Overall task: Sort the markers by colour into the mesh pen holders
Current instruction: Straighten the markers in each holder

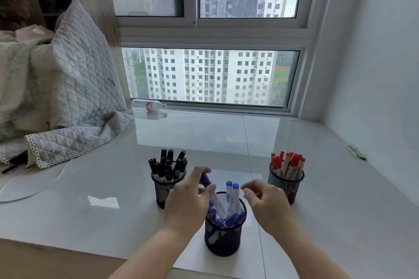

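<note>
Over the near, middle mesh holder [225, 236], a left hand [189, 204] grips a blue marker [214, 197], its lower end among other blue markers inside. Just right, the right hand [267, 205] hovers, fingers loosely curled on nothing. Black markers [167, 166] fill the far-left holder [164, 188], red ones [288, 164] the far-right holder [286, 184].

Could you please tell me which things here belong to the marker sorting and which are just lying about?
Job: black mesh holder of blue markers; black-marker holder; red-marker holder; blue-capped marker in left hand.
Lying about: quilted grey blanket; clear plastic bottle; white cable.
</note>
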Demonstrator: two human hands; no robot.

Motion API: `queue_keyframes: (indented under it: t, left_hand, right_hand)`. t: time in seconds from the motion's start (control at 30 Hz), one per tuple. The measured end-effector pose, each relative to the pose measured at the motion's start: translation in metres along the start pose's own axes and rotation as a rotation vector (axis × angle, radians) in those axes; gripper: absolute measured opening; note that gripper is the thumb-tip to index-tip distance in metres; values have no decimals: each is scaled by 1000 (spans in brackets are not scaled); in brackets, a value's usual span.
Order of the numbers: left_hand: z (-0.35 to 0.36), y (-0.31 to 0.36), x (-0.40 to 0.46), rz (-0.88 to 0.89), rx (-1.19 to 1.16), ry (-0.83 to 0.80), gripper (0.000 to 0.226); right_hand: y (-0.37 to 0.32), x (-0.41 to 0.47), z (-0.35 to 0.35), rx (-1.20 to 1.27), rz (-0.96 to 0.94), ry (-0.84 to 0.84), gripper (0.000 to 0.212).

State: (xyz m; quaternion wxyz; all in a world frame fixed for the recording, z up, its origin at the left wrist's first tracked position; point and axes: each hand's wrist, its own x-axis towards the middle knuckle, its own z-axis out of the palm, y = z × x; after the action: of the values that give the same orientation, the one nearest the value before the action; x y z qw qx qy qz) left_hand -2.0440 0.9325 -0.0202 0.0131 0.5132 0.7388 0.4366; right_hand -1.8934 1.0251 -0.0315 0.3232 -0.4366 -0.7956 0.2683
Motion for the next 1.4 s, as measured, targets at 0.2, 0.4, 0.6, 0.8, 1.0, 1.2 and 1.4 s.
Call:
queue_keyframes:
  t: [0.2,0.4,0.6,0.8,1.0,1.2,1.4]
  left_hand:
    - [2,1,-2,49,212,-154,18]
    - [-3,8,18,43,279,-280,21]
    - [1,19,34,88,271,-408,26]
    - [4,21,42,69,237,-452,14]
    - [5,15,42,63,231,-484,28]
    - [3,13,44,55,228,-549,35]
    - [5,16,47,16,280,-531,25]
  right_hand:
    - [1,11,4,-14,34,-90,20]
    - [-5,14,8,12,16,-149,16]
    - [-11,8,1,79,-4,-218,13]
    - [-17,6,7,-60,-7,-208,24]
    - [-22,10,17,-152,34,-245,20]
    - [-25,8,16,-243,26,-213,16]
    - [-20,7,9,-184,46,-193,12]
